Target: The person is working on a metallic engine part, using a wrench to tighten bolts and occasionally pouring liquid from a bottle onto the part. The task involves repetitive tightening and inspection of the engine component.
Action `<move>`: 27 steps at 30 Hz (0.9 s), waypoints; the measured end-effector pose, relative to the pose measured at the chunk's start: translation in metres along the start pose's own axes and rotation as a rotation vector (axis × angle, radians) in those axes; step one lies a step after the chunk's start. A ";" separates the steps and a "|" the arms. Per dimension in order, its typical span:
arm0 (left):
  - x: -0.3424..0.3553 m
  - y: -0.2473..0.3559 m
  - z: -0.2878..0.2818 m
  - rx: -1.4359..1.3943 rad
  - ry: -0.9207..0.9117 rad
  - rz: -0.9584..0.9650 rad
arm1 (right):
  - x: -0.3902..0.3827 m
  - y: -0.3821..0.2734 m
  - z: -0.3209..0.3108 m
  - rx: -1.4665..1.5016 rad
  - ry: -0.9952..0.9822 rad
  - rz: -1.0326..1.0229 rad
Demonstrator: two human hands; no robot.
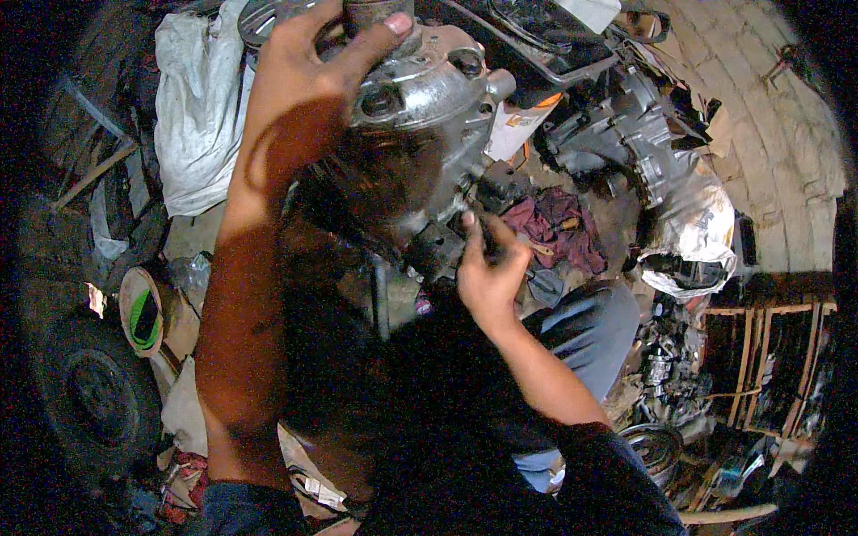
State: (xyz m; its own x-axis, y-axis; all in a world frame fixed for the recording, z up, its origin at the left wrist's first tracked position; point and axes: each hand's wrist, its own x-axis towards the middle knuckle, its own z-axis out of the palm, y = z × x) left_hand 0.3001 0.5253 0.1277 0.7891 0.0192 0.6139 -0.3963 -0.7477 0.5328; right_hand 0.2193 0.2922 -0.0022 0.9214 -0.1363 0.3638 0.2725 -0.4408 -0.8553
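Observation:
A large silvery metal casing (420,94), like a gearbox or engine housing, stands before me with its lower part in deep shadow. My left hand (335,49) reaches to its top, with thumb and fingers spread around a round metal part (377,12) there. Close to the lower right edge of the casing is my right hand (492,272). Its index finger points up at the metal and the other fingers are curled; whether something small sits between them is hidden. Dark block-like feet (436,250) show under the casing, beside the right fingertips.
A dark red rag (559,228) lies right of the casing. Beyond it stands another metal housing (617,134), below a black tray (545,45). A white sack (201,107) and a tyre (94,393) are at the left. Metal parts (666,366) lie heaped at the right.

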 end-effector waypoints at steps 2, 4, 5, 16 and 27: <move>0.001 0.021 0.006 -0.340 -0.021 -0.224 | 0.002 -0.012 0.003 0.046 0.098 0.119; 0.002 0.030 0.005 -0.423 0.025 -0.220 | -0.003 -0.016 0.010 0.134 0.150 0.205; 0.003 0.031 0.003 -0.406 0.009 -0.230 | -0.005 -0.019 0.006 0.117 0.045 0.157; 0.003 0.018 0.004 -0.316 0.028 -0.314 | 0.007 -0.020 0.007 0.273 0.077 0.343; -0.002 0.035 0.003 -0.279 0.120 -0.098 | 0.012 0.005 0.006 0.352 -0.008 0.507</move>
State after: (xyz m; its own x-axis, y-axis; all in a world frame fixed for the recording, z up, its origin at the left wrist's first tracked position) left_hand 0.2865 0.4969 0.1433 0.7756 0.1728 0.6072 -0.4477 -0.5276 0.7220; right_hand 0.2332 0.2941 -0.0044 0.9619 -0.2448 -0.1214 -0.1260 -0.0033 -0.9920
